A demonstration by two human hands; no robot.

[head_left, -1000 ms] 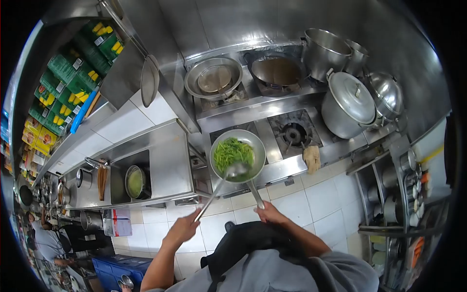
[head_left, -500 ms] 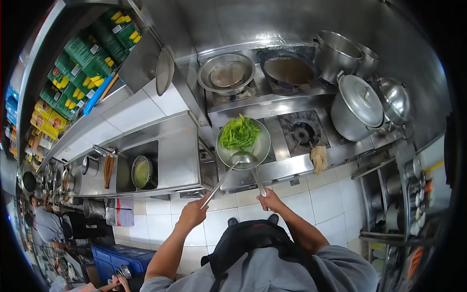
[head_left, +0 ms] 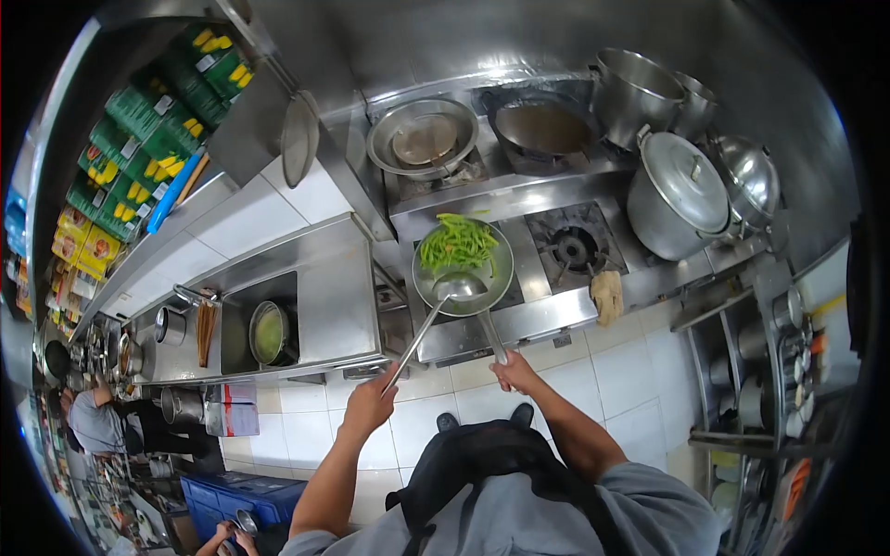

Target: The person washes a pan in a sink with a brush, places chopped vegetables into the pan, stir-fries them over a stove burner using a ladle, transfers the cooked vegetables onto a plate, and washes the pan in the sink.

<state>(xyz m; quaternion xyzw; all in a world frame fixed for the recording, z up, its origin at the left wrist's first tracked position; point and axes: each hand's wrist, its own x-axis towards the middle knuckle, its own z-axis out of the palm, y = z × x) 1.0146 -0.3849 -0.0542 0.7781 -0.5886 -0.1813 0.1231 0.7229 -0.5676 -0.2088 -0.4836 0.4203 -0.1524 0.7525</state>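
Note:
My left hand (head_left: pixel 372 398) is closed around the handle of a metal ladle (head_left: pixel 458 289), whose bowl sits inside the near part of a pan (head_left: pixel 502 273). Bunched at the pan's far side are green vegetables (head_left: pixel 456 243), some of them above its rim. My right hand (head_left: pixel 514 372) grips the pan's handle, which points towards me. The pan is over the front left burner of the stove; whether it touches the burner is hidden.
Right of the pan are a bare burner (head_left: pixel 574 248), a tan cloth (head_left: pixel 607 297) and a lidded pot (head_left: pixel 680 196). Behind stand a basin (head_left: pixel 378 145) and a dark wok (head_left: pixel 542 127). A sink (head_left: pixel 243 343) is at left. Other people (head_left: pixel 95 419) are at the lower left.
Over the last second the vegetables have shifted to the pan's far side, and the ladle has moved nearer the pan's handle. Both hands keep their grips. The camera view has shifted slightly.

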